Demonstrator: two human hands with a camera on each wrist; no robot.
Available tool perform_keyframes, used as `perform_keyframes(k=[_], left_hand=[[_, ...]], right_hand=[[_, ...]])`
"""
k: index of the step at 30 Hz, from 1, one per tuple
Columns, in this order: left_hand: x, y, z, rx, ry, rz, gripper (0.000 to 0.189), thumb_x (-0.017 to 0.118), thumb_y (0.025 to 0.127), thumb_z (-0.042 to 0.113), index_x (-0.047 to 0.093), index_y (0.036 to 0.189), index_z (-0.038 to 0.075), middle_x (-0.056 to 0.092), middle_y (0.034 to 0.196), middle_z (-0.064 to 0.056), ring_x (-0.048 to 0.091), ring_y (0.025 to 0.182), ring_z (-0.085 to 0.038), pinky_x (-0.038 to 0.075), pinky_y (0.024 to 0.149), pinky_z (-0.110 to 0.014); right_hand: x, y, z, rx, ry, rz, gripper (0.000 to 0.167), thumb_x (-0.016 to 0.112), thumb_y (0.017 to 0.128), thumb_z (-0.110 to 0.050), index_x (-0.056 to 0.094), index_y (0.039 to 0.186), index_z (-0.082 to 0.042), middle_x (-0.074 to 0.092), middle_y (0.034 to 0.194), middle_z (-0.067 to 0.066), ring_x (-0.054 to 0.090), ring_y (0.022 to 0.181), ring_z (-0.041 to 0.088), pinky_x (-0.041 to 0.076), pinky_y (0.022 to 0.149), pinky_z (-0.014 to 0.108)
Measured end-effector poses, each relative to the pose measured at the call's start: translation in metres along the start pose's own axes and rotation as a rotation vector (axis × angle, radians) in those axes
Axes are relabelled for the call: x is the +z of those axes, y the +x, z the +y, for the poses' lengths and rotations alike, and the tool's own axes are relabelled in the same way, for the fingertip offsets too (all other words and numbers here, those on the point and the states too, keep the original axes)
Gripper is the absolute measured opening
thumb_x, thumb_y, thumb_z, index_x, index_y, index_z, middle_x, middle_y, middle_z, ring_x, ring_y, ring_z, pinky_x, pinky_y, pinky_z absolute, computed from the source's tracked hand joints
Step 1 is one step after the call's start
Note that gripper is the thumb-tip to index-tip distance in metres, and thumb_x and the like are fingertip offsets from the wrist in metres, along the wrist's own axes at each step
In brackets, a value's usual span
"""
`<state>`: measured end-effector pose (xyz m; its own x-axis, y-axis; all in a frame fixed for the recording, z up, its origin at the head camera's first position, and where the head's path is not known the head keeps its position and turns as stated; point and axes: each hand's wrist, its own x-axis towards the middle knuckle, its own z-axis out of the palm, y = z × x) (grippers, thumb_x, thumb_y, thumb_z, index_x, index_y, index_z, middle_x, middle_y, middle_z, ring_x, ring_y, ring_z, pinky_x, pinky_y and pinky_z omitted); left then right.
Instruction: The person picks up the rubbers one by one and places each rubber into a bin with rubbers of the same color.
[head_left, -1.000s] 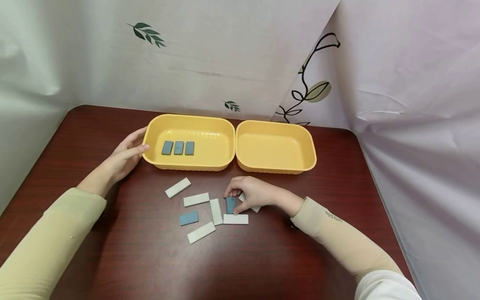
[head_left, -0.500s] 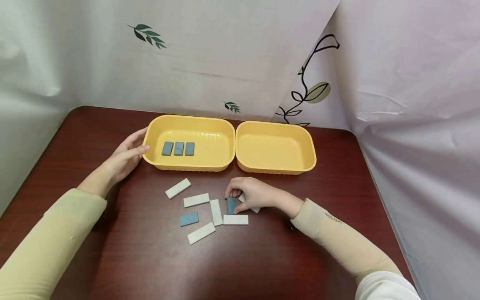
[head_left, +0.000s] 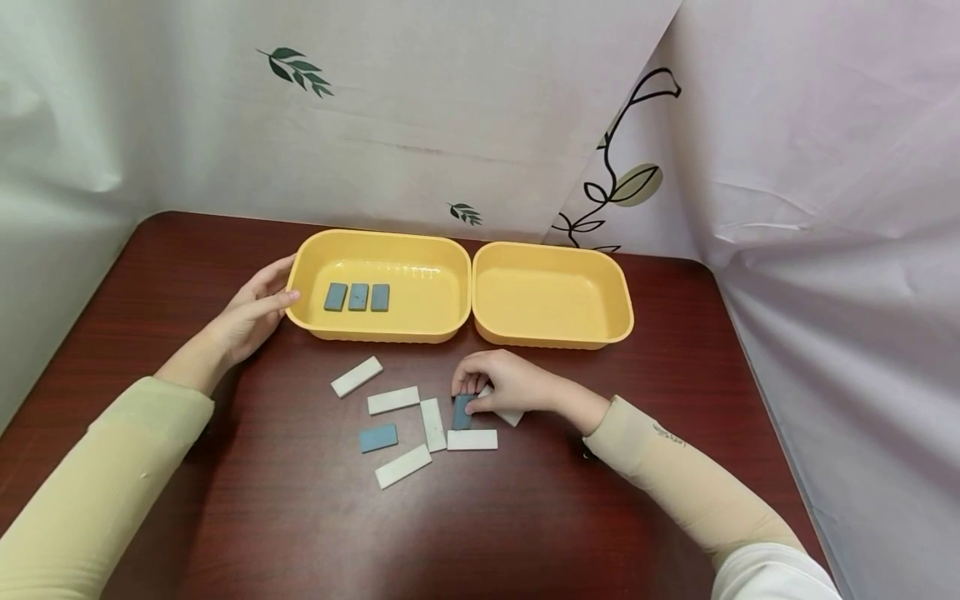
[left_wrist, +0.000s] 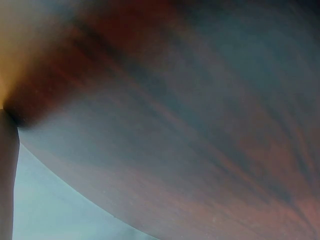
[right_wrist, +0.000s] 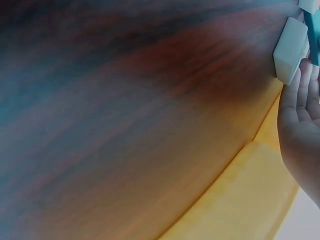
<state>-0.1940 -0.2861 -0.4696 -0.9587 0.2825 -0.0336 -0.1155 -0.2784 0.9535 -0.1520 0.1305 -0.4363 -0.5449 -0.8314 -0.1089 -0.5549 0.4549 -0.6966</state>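
Observation:
In the head view my right hand [head_left: 506, 383] pinches a blue-grey rectangular tile [head_left: 462, 414], thumb on its face and fingertips at its far end. A white tile [head_left: 512, 416] lies partly hidden under this hand; another white tile [head_left: 472, 439] is just in front of the blue one. The right wrist view catches the blue tile [right_wrist: 314, 35] only at its edge. My left hand [head_left: 251, 312] grips the left end of a yellow tray [head_left: 382, 336], thumb at the rim. Three blue-grey tiles [head_left: 357, 297] stand in a row inside that tray.
A second yellow tray [head_left: 551, 340] adjoins the first on its right. Several white tiles [head_left: 393, 400] and one blue tile [head_left: 378, 437] lie scattered on the dark red table [head_left: 300, 517]. Pale curtains [head_left: 420, 108] hang behind and beside it.
My right thumb has shifted from the near end of the blue-grey tile up onto its face. The left hand and both trays look the same.

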Motion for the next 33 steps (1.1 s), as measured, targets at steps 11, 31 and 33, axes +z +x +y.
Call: perform_keyframes(k=[11, 31, 33], left_hand=[[0.003, 0.002, -0.001, -0.004, -0.006, -0.006, 0.057, 0.051, 0.106, -0.004, 0.040, 0.158, 0.018, 0.044, 0.152, 0.009, 0.052, 0.132, 0.001, 0.044, 0.105, -0.011], [0.001, 0.001, 0.000, 0.022, -0.038, -0.023, 0.052, 0.050, 0.106, -0.006, 0.044, 0.152, 0.019, 0.048, 0.148, 0.010, 0.054, 0.130, -0.001, 0.047, 0.103, -0.010], [0.002, 0.001, 0.000, 0.022, -0.039, -0.022, 0.052, 0.050, 0.106, -0.006, 0.044, 0.152, 0.019, 0.048, 0.148, 0.010, 0.054, 0.130, -0.001, 0.047, 0.103, -0.010]], right_hand=[[-0.002, -0.001, -0.006, 0.033, 0.064, 0.012, 0.018, 0.085, 0.090, -0.005, 0.074, 0.104, -0.009, 0.071, 0.100, 0.004, 0.063, 0.086, 0.003, 0.059, 0.080, 0.018], [-0.026, 0.001, -0.023, -0.034, 0.137, 0.158, 0.017, 0.082, 0.091, -0.001, 0.079, 0.107, -0.004, 0.076, 0.103, 0.008, 0.069, 0.089, 0.012, 0.063, 0.084, 0.025], [-0.028, 0.002, -0.024, -0.035, 0.154, 0.178, 0.017, 0.082, 0.091, 0.000, 0.079, 0.107, -0.003, 0.076, 0.104, 0.009, 0.069, 0.089, 0.012, 0.063, 0.084, 0.024]])
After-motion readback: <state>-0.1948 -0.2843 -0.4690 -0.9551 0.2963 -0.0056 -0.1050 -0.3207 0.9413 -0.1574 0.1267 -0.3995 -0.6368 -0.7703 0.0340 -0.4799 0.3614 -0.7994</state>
